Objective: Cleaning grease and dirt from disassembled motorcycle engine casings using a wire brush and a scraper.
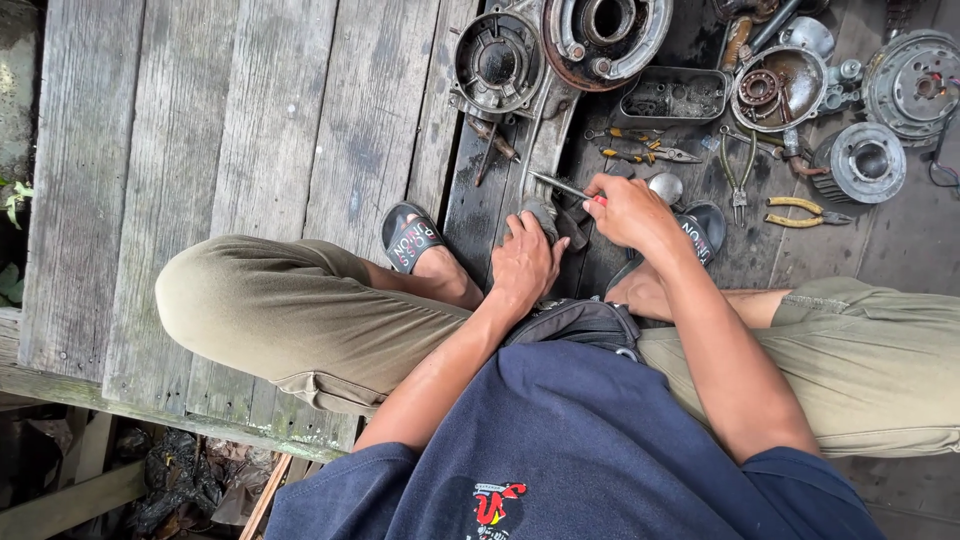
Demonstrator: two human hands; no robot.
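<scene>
While the person squats on the weathered grey plank deck, both hands meet at the centre of the view, between the two black slide sandals. The left hand has its fingers curled tight around a small grimy grey metal part wrapped in dark cloth, pinning it to the boards. The right hand is closed in a fist on the red handle of a slim steel-shafted screwdriver, whose tip points toward ten o'clock from the part.

The part is judged small, stiff and fairly heavy for its bulk, likely oily and slippery; the cloth offers the safest hold, around its body rather than its edges. The screwdriver is light and rigid, best held at the handle.

At twelve o'clock lie round rusted engine covers and a dark rectangular metal tray; at two o'clock, yellow-handled pliers and further round housings. These crowd the far and right sides. Open boards extend toward nine and ten o'clock; the deck edge drops away at seven o'clock.
</scene>
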